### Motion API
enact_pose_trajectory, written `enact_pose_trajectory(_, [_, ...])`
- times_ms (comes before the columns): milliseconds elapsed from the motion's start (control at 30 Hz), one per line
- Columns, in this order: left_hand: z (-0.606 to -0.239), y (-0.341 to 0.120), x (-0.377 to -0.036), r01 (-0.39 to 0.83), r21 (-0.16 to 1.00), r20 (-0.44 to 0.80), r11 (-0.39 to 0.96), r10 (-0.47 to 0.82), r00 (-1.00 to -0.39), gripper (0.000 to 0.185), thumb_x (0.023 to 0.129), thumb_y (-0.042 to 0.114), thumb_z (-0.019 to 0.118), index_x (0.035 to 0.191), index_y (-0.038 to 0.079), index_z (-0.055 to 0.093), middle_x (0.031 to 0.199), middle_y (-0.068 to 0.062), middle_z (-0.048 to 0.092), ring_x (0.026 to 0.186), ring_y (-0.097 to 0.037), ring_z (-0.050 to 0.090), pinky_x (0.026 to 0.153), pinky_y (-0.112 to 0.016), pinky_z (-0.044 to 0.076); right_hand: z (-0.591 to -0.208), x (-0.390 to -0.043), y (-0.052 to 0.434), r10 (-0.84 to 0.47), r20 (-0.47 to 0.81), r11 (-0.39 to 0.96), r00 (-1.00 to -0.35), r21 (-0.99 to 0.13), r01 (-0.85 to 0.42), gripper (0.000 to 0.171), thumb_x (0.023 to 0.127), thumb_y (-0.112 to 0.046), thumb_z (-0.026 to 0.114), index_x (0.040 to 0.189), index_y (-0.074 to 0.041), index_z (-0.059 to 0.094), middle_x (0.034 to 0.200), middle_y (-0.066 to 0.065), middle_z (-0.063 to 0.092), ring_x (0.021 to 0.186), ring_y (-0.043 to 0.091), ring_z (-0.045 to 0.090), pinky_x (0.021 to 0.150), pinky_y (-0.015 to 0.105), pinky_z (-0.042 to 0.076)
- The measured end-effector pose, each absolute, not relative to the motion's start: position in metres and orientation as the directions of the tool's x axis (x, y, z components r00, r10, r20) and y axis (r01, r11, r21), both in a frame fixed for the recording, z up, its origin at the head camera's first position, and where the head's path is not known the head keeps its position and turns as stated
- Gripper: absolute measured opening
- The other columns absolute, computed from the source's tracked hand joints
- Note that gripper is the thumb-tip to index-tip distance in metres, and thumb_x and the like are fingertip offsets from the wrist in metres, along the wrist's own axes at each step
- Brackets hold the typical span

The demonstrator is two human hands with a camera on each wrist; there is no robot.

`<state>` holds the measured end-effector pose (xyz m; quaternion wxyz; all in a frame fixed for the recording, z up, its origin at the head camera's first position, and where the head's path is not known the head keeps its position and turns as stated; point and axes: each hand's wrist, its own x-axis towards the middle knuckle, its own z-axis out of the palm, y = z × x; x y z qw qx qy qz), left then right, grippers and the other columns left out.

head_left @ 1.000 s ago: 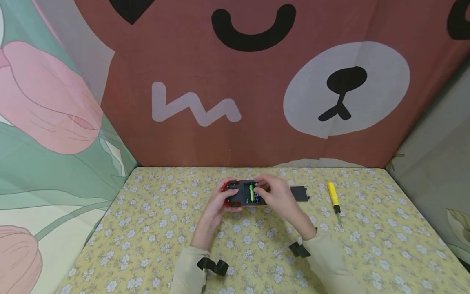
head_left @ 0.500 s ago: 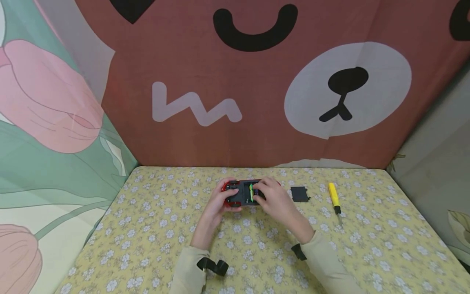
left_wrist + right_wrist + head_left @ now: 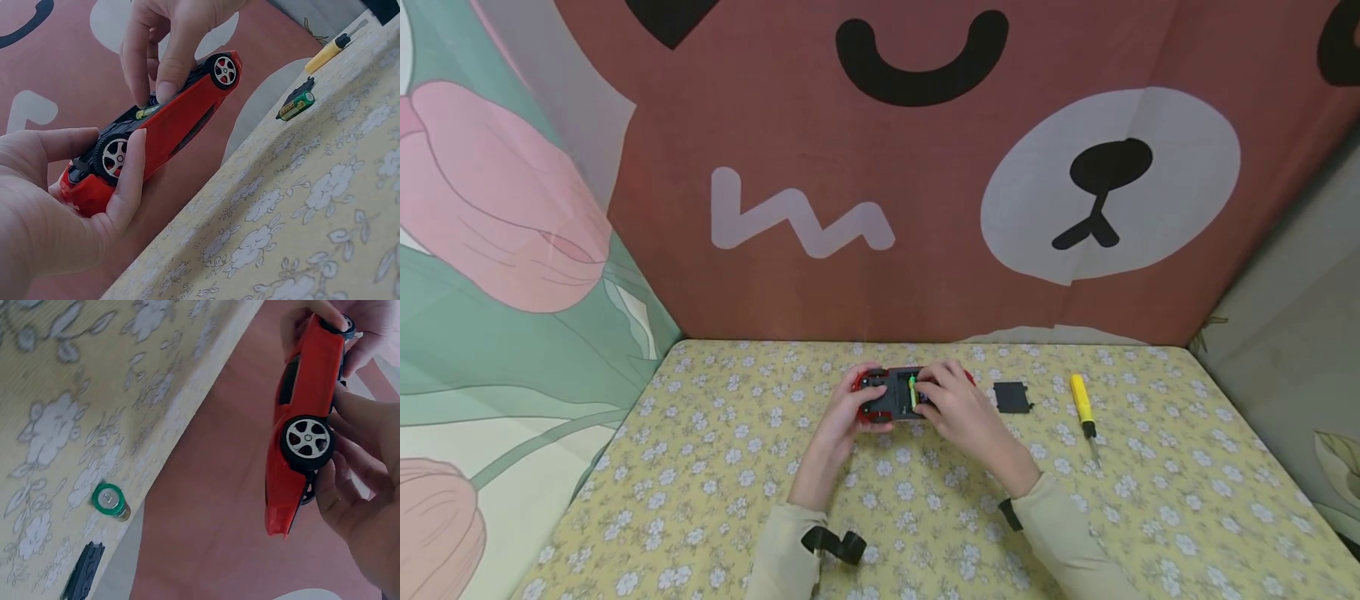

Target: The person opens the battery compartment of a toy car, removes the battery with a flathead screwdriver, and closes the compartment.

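Here the red toy car (image 3: pixel 898 393) is held upside down just above the flowered tablecloth (image 3: pixel 715 467), near the middle of the table's far half, with its dark underside and open battery bay facing up. The left hand (image 3: pixel 850 412) wraps round 1 end of the car, thumb and fingers curled against the body beside a wheel (image 3: pixel 114 156), so it is clamped on the car. The right hand (image 3: pixel 958 408) curls over the other end, its fingertips (image 3: pixel 164 90) pressing down at the bay, where a green battery (image 3: pixel 913 393) sits; its thumb and fingers also hug the rear wheel (image 3: pixel 306 442), so this hand grips the car too.

The car looks like a light, hollow plastic shell: stiff, smooth and a little slippery on its glossy painted sides. I judge the wheels turn freely, so they make poor holds; the flanks between the 2 wheels on each side, or the blunt nose and tail, seem the surest places to take it. The thin bay edges and battery contacts are likely the delicate parts, best pressed gently.

Off to the right on the cloth lie the black battery cover (image 3: pixel 1011 395) with a spare green battery (image 3: pixel 297 105) beside it, and farther right a yellow-handled screwdriver (image 3: pixel 1082 402), all well apart from the hands.
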<state>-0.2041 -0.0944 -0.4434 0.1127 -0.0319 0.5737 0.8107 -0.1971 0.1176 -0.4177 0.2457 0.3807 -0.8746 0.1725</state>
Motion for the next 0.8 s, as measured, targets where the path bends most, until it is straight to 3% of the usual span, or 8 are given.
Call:
enact_pose_trajectory(267, [-0.4449, -0.0948, -0.205, -0.225, 0.924, -0.193, -0.31, 0.13, -0.972, 0.046, 0.098, 0.007, 0.063, 0.143, 0.012, 0.053, 0.14, -0.019, 0.052, 0.093, -0.029, 0.069, 0.055, -0.029, 0.063, -0.4219, -0.2021, 0.1204, -0.676, 0.579, 0.617, -0.456, 0.106, -0.78, 0.031, 0.083, -0.016, 0.09, 0.111, -0.007, 0.08, 0.119, 0.009, 0.074, 0.108, 0.029, 0.059, 0.088, 0.039, 0.058])
enact_pose_trajectory(467, [-0.4452, -0.0953, -0.2066, -0.237, 0.917, -0.205, -0.321, 0.131, -0.97, 0.052, 0.098, 0.007, 0.063, 0.148, 0.007, 0.048, 0.141, -0.021, 0.052, 0.094, -0.029, 0.068, 0.054, -0.028, 0.063, -0.4229, -0.1991, 0.1211, -0.692, 0.565, 0.614, -0.451, 0.132, -0.778, 0.035, 0.083, -0.011, 0.089, 0.116, -0.007, 0.079, 0.125, 0.01, 0.073, 0.114, 0.028, 0.059, 0.089, 0.041, 0.058])
enact_pose_trajectory(800, [-0.4439, -0.0965, -0.2074, -0.254, 0.911, -0.227, -0.325, 0.119, -0.967, 0.042, 0.098, 0.008, 0.063, 0.139, 0.014, 0.057, 0.133, -0.021, 0.057, 0.087, -0.027, 0.069, 0.052, -0.028, 0.062, -0.426, -0.1971, 0.1188, -0.678, 0.617, 0.579, -0.4, 0.114, -0.807, 0.041, 0.074, 0.0, 0.092, 0.112, -0.004, 0.078, 0.121, 0.013, 0.074, 0.111, 0.03, 0.061, 0.092, 0.043, 0.057])
